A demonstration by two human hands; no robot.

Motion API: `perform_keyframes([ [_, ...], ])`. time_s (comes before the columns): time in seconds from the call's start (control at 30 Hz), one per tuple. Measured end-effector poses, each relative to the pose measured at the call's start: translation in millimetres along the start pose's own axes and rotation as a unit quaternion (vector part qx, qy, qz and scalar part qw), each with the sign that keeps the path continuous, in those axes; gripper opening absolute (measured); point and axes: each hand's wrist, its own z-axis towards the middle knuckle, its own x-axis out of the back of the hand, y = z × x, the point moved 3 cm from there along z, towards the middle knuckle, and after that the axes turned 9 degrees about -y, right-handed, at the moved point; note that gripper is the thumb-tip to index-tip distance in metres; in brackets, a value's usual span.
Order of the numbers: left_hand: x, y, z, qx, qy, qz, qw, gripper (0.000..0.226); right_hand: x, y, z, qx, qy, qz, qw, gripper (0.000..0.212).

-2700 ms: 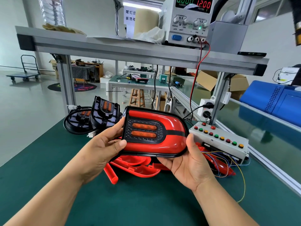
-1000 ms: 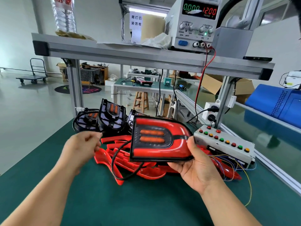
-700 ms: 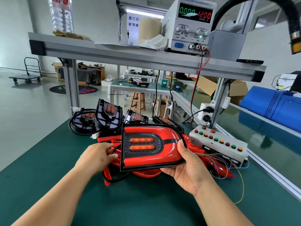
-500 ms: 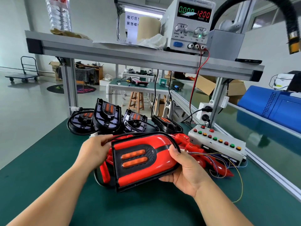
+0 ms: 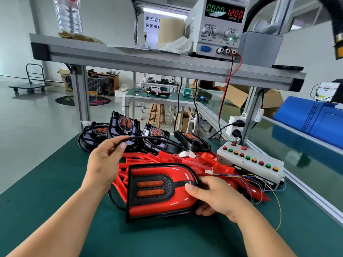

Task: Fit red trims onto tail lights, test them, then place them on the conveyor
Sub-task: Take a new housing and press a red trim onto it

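Observation:
My right hand (image 5: 216,196) grips the right end of a tail light (image 5: 157,190) that wears a red trim, held low over the green table. Two orange lenses sit in its black centre. My left hand (image 5: 105,164) pinches the light's black cable (image 5: 148,139) and holds it raised. The cable ends in a white plug (image 5: 187,154) hanging over a pile of loose red trims (image 5: 178,160). A second white plug (image 5: 208,171) on coloured wires lies near the test box (image 5: 250,162). Several untrimmed black tail lights (image 5: 124,127) stand behind.
A power supply (image 5: 219,26) reading 0.000 and 12.00 stands on the aluminium shelf (image 5: 148,61). The shelf's posts rise at back left and right. A conveyor (image 5: 297,154) with a blue case (image 5: 311,117) runs along the right. Green mat (image 5: 167,238) lies in front.
My left hand let go of the light's left edge, took hold of its black cable and lifted it. The light dropped lower and levelled out in my right hand.

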Motion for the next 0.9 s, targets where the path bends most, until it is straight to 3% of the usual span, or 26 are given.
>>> perform_keyframes([
  [0.17,3,19,4,-0.055,0.022,-0.067,0.996,0.03,17,0,0,0.002,0.152,-0.19,0.97,0.06],
  [0.27,4,26,3,-0.076,0.002,-0.083,0.994,0.027,25,-7,1,0.08,0.255,-0.149,0.952,0.024],
  [0.3,5,28,3,-0.078,-0.008,-0.088,0.993,0.028,25,-11,2,0.1,0.274,-0.112,0.95,0.023],
  [0.37,5,32,2,-0.069,-0.028,-0.096,0.993,0.029,24,-15,9,0.122,0.259,-0.017,0.958,0.052],
  [0.4,3,34,2,-0.06,-0.035,-0.093,0.993,0.03,22,-18,11,0.13,0.238,0.034,0.962,0.053],
  [0.47,3,36,2,-0.037,-0.043,-0.053,0.997,0.033,17,-26,13,0.157,0.202,0.106,0.961,0.026],
  [0.5,4,35,3,-0.024,-0.039,0.011,0.999,0.034,15,-30,12,0.164,0.2,0.108,0.96,0.009],
  [0.53,5,37,4,-0.019,-0.032,0.125,0.991,0.038,14,-32,11,0.169,0.202,0.088,0.961,0.005],
  [0.6,-2,55,0,-0.09,-0.027,0.381,0.92,0.051,9,-39,10,0.171,0.189,0.017,0.967,0.015],
  [0.63,-15,65,-5,-0.159,-0.059,0.445,0.879,0.058,3,-45,10,0.174,0.175,-0.032,0.968,0.018],
  [0.7,-49,82,-18,-0.234,-0.172,0.494,0.819,0.067,-9,-57,9,0.202,0.153,-0.111,0.961,0.025],
  [0.77,-75,84,-26,-0.237,-0.231,0.541,0.773,0.068,-15,-67,9,0.237,0.165,-0.14,0.947,0.026],
  [0.8,-80,81,-25,-0.22,-0.236,0.543,0.775,0.065,-15,-69,8,0.242,0.172,-0.147,0.944,0.026],
  [0.9,-77,75,-20,-0.211,-0.23,0.46,0.831,0.044,0,-67,7,0.227,0.135,-0.118,0.957,0.029],
])
